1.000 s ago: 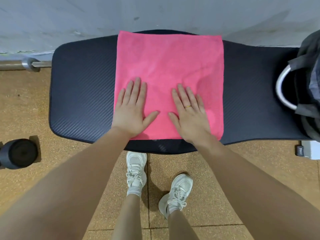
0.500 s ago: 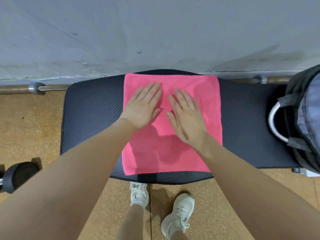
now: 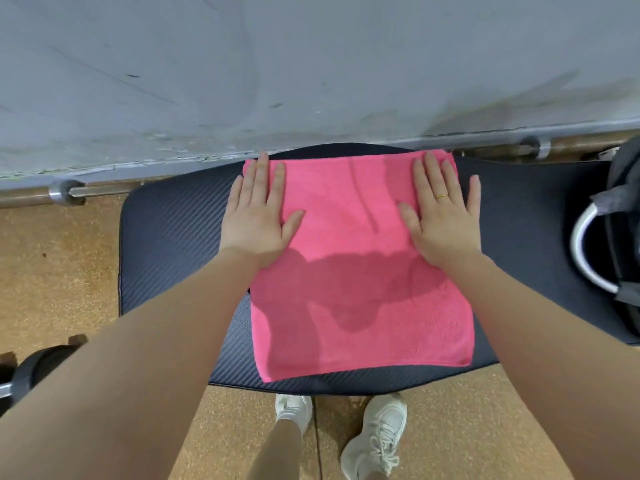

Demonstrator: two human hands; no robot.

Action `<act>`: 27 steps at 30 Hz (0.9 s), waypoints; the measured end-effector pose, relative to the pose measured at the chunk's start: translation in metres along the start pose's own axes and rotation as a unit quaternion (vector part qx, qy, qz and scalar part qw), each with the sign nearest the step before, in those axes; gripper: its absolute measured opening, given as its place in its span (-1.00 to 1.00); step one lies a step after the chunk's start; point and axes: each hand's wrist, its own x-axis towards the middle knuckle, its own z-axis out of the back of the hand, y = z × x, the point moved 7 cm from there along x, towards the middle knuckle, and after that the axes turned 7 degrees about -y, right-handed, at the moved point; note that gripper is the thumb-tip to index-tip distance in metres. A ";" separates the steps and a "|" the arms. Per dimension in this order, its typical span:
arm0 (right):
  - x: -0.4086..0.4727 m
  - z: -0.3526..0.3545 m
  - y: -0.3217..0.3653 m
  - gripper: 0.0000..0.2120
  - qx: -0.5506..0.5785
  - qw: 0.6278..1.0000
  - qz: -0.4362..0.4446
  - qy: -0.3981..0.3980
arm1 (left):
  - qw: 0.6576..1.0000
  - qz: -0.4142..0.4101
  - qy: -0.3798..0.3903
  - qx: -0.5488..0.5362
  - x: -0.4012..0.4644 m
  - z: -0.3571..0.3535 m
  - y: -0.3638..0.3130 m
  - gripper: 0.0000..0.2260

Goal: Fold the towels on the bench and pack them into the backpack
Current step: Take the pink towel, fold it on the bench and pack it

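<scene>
while the pink towel point(image 3: 360, 271) is lying flat at the centre of the bench point(image 3: 173, 244), the left hand point(image 3: 258, 216) and right hand point(image 3: 443, 220) are pressing on its upper corners with fingers spread, probably to smooth it for folding. the backpack point(image 3: 623, 237) is waiting at the right edge, nothing between.

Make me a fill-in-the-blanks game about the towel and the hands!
1. The towel is the colour ____.
2. Both hands lie flat on the towel's ____ corners, the left hand on one and the right hand on the other.
3. The towel lies spread on a dark ____.
4. The ring is on the ____ hand.

Missing words: pink; far; bench; right
</scene>
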 end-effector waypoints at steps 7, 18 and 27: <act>-0.065 0.034 0.012 -0.56 0.045 0.989 0.102 -0.093 | 0.996 -0.060 -0.036 -0.053 -0.061 0.021 -0.030 -0.39; -0.197 0.003 -0.019 -0.47 -0.003 0.967 0.222 0.124 | 0.998 -0.039 0.043 0.011 -0.212 -0.012 -0.045 -0.67; -0.205 0.000 -0.015 -0.46 -0.098 0.969 0.211 0.080 | 0.992 -0.050 0.045 0.105 -0.235 -0.013 -0.055 -0.66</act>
